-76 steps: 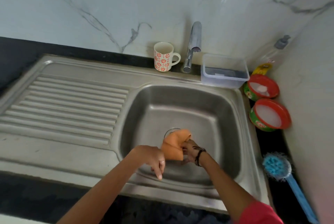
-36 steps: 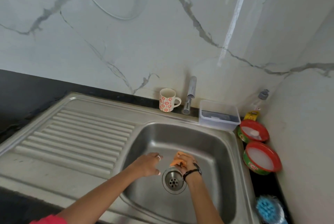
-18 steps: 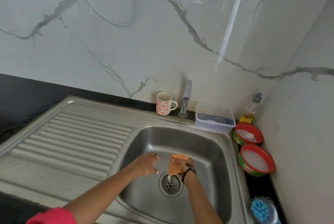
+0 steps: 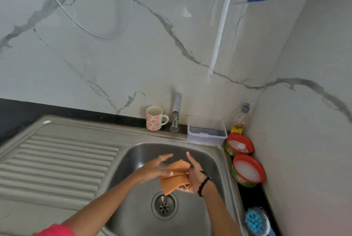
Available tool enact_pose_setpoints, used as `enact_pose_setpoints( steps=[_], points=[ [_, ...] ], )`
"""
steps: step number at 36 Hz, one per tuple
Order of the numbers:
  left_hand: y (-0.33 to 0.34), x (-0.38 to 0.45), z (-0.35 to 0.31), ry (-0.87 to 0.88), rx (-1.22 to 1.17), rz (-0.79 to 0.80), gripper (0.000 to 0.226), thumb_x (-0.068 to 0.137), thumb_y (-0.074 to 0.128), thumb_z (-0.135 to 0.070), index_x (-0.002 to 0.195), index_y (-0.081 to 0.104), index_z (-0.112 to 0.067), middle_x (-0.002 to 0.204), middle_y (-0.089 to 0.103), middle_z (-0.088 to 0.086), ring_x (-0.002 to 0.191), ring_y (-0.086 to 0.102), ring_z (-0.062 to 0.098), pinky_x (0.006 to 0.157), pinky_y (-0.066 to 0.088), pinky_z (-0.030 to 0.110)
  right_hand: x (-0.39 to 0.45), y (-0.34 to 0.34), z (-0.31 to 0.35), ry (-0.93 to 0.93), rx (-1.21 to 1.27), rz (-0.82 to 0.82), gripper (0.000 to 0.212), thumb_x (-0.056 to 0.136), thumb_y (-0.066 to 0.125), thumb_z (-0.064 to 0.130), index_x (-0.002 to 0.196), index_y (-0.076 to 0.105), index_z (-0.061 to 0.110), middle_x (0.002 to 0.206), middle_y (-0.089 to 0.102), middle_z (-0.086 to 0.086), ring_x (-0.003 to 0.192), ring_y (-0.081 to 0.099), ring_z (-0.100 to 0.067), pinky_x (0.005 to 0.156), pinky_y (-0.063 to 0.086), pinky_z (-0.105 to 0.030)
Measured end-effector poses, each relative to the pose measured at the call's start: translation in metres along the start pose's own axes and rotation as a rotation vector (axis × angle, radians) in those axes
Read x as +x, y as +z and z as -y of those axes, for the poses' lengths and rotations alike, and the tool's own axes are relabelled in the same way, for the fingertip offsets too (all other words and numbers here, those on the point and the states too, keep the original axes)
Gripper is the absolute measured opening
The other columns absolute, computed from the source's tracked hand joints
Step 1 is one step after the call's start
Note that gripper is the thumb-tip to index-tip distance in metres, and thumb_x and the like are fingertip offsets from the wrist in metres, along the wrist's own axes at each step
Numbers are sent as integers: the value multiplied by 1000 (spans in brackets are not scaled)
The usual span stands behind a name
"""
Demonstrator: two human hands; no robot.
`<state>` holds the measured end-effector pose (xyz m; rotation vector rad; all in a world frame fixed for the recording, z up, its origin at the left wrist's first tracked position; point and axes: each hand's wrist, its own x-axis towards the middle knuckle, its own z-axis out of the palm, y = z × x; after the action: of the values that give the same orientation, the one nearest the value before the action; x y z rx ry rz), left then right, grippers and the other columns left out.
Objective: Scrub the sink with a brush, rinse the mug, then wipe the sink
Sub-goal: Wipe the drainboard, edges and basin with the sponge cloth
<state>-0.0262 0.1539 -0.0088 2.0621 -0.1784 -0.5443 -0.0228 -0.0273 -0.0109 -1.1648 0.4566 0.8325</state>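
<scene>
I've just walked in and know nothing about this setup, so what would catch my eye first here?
Most striking is the orange cloth, held between the left hand and right hand over the steel sink, just above the drain. Next, the white mug with red flowers stands on the back ledge beside the tap. A blue brush lies on the dark counter at the sink's right.
</scene>
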Motion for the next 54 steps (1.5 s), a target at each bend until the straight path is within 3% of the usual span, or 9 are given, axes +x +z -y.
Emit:
enact_pose_setpoints(
  steps=[7, 10, 14, 21, 26, 34, 42, 49, 54],
  points=[
    [18, 22, -4, -121, -324, -8, 101, 57, 82, -52, 139, 30, -25, 126, 49, -4, 113, 52, 15, 95, 47, 37, -27, -7, 23, -44, -161, 88, 52, 85, 43, 63, 113, 52, 20, 111, 57, -9, 97, 58, -22, 70, 55, -32],
    [20, 25, -5, -120, -544, -35, 101, 52, 83, -52, 136, 30, -30, 128, 49, 0, 113, 52, 20, 88, 49, 39, -30, -12, 28, -84, -239, 82, 56, 74, 73, 32, 122, 48, 17, 104, 57, -7, 92, 60, -19, 67, 56, -28],
    [22, 28, -17, -197, -896, -35, 75, 74, 65, -51, 137, 36, -22, 126, 55, 8, 113, 54, 26, 79, 48, 41, -24, -23, 35, -198, -340, 47, 54, 83, 59, -8, 129, 44, 15, 103, 59, -1, 93, 58, -14, 82, 51, -28],
    [24, 43, -28, -292, -1133, -35, 70, 84, 32, -72, 124, 50, -17, 123, 58, 16, 114, 54, 36, 90, 44, 53, -35, -21, 62, -350, -760, -52, 67, 71, 68, -13, 126, 47, 18, 102, 53, 7, 106, 52, -18, 77, 55, -29],
    [25, 52, -32, -310, -1236, -74, 62, 86, 44, -61, 112, 56, -7, 113, 59, 25, 102, 55, 40, 77, 48, 50, -29, -30, 77, -475, -569, -351, 30, 74, 65, -7, 97, 57, 11, 97, 58, -7, 88, 56, -22, 73, 51, -31],
    [16, 78, -54, -318, -727, -244, 40, 87, 60, -3, 123, 43, -6, 121, 52, 18, 101, 54, 30, 55, 52, 33, -13, -53, 93, -550, -678, -696, 36, 76, 57, 28, 105, 59, 7, 105, 63, -11, 98, 60, -28, 91, 48, -39],
    [2, 128, -115, -107, -320, -337, 16, 87, 49, 3, 85, 49, -13, 88, 57, 6, 81, 54, 14, 76, 48, 30, -8, -72, 154, -563, -602, -783, 41, 88, 50, 4, 129, 43, 2, 126, 51, -13, 111, 51, -27, 82, 38, -27],
    [-11, 183, -148, 29, 122, -368, 41, 88, 37, 10, 127, 39, -2, 114, 56, 13, 109, 54, 30, 81, 41, 29, 7, -78, 204, -599, -687, -782, 69, 80, 53, -4, 138, 20, 13, 106, 52, -13, 86, 54, -28, 61, 39, -24],
    [0, 212, -135, 62, 271, -329, 53, 97, 38, -6, 146, 17, -10, 132, 43, 20, 119, 48, 31, 98, 38, 25, 41, -79, 211, -575, -1119, -799, 66, 85, 39, -10, 142, 21, 19, 132, 39, -16, 108, 54, -35, 89, 48, -38]
  ],
)
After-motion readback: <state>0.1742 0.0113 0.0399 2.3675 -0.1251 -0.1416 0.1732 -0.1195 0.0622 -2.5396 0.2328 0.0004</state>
